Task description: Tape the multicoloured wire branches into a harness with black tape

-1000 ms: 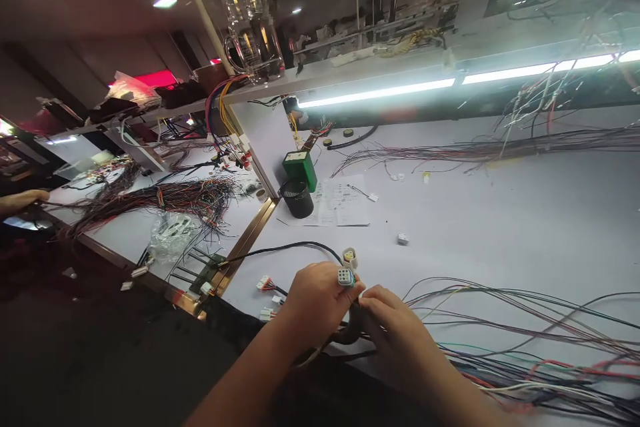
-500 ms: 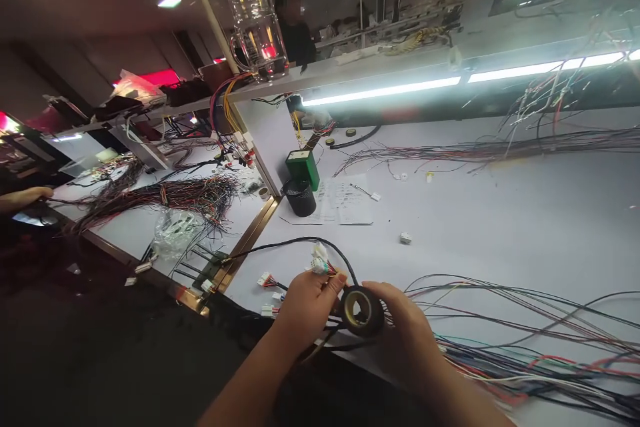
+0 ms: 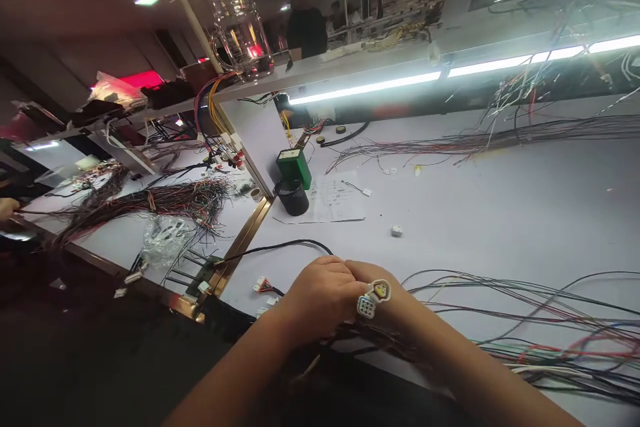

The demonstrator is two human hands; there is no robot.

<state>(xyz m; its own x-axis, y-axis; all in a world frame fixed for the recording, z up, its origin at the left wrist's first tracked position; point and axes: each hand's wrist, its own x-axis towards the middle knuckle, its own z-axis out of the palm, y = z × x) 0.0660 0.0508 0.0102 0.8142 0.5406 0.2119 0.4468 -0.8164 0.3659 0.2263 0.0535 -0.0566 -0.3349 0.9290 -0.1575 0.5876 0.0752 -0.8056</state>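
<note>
While the left hand (image 3: 323,297) occupied the lower centre of the frame, its fingers were curled and pressed together on the wires of two connectors. These projected past the thumb, in front of the right wrist: a pale multi-cavity connector (image 3: 367,307) and, just above it, a cream connector (image 3: 383,290) with a yellow insert. The right hand (image 3: 367,272) was positioned behind the left; from where I stood, its fingers were hidden, and I could not tell their state.

A black cable (image 3: 295,242) arched from the lower left towards the hands. A white plug (image 3: 259,284) with coloured wires lay left of the left hand. Loose wires (image 3: 505,283) spread across the lower right. Above the hands, near the centre, a black mesh cup (image 3: 293,199) stood against a green box (image 3: 295,168), beside a printed sheet (image 3: 337,203).
</note>
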